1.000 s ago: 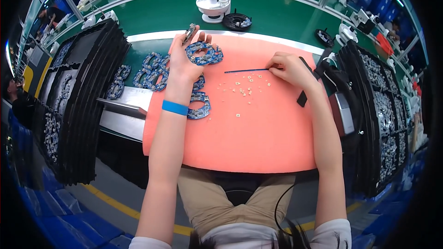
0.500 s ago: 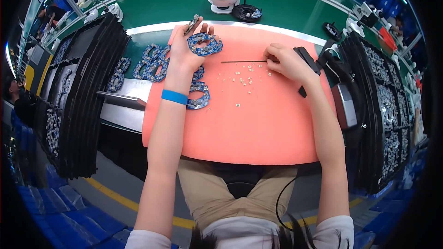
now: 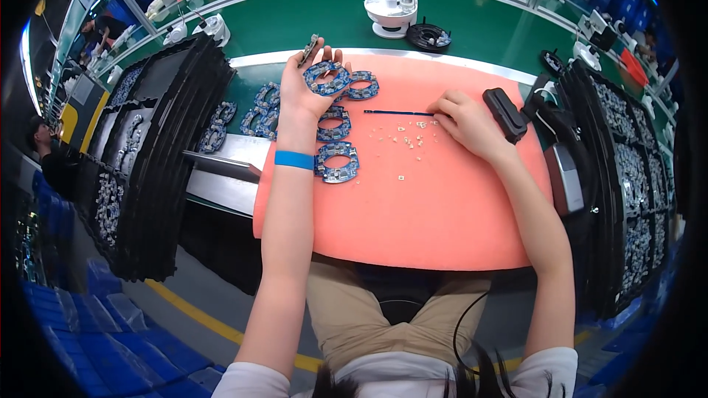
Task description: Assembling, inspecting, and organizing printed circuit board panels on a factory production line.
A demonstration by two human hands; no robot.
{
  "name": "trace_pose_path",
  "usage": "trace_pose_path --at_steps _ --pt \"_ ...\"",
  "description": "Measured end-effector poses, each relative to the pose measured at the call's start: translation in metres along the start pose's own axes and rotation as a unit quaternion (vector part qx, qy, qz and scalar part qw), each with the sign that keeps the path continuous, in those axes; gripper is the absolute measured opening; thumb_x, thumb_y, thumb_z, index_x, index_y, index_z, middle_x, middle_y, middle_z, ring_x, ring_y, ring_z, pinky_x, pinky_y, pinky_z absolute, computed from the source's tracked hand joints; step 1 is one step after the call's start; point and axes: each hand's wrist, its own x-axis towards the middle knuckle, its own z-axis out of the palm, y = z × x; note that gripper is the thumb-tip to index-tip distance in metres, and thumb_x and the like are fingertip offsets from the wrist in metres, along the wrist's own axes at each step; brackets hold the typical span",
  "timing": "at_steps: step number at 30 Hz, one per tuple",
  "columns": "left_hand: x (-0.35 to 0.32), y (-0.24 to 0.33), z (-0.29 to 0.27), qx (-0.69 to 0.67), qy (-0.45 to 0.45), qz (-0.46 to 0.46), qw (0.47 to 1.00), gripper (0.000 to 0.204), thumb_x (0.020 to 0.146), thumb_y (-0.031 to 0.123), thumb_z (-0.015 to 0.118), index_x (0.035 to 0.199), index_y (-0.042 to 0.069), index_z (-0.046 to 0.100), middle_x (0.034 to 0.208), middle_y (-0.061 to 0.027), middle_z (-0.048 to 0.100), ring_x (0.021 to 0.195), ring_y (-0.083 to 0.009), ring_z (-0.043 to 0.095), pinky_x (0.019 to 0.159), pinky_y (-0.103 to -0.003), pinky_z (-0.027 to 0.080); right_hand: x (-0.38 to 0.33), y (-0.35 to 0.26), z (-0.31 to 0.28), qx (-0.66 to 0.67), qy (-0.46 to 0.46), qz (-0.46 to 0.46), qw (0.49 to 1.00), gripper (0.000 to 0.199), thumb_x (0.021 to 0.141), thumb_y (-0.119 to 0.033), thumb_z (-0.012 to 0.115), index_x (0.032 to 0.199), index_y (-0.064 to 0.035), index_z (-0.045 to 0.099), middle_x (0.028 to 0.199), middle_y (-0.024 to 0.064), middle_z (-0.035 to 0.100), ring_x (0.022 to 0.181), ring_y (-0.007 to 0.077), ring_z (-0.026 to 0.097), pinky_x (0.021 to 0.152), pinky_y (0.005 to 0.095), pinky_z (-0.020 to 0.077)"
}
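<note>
My left hand (image 3: pixel 304 96) is raised over the far left of the salmon-pink mat (image 3: pixel 435 214), holding a blue ring-shaped circuit board (image 3: pixel 326 79). A second board piece (image 3: pixel 310 50) stands edge-on between its thumb and fingers. My right hand (image 3: pixel 463 124) rests on the mat's right side, fingertips pinched on the end of a thin dark-blue strip (image 3: pixel 394 112) that points left. Tiny pale square parts (image 3: pixel 410 140) lie scattered below the strip. Further ring boards lie beside my left hand and wrist: one at the back (image 3: pixel 363 86), one in the middle (image 3: pixel 334 125), one nearer (image 3: pixel 338 163).
Stacked black trays of boards stand at left (image 3: pixel 158 147) and right (image 3: pixel 627 177). More ring boards (image 3: pixel 259 112) lie left of the mat. A black case (image 3: pixel 504 115) sits by my right hand. Beyond, a green conveyor (image 3: pixel 310 18) carries a white round housing (image 3: pixel 391 11).
The whole view has shifted, so the scene sits further right and lower. The board in my left hand has turned, and the strip now shows its blue side.
</note>
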Motion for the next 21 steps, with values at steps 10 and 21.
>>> trace_pose_path --at_steps 10,21 --pt "0.002 -0.003 0.0 0.039 0.02 0.006 0.999 0.03 0.091 0.023 0.036 0.102 0.005 0.057 0.096 -0.008 0.052 0.095 -0.0244 0.05 0.082 -0.045 0.043 -0.007 0.0 -0.009 0.065 -0.037 -0.001 0.997 0.011 0.08 -0.006 0.055 0.088 -0.0023 0.061 0.086 0.0096 0.057 0.084 0.0244 0.056 0.073 0.0337 0.0458" --pt "0.003 -0.011 -0.002 0.054 0.04 -0.004 0.998 0.032 0.091 0.022 0.032 0.101 0.004 0.057 0.094 -0.0084 0.054 0.094 -0.0239 0.051 0.08 -0.045 0.043 -0.006 0.001 -0.008 0.109 -0.052 0.009 0.993 0.012 0.078 -0.002 0.056 0.088 -0.0012 0.063 0.086 0.0096 0.058 0.08 0.023 0.057 0.071 0.0315 0.0466"
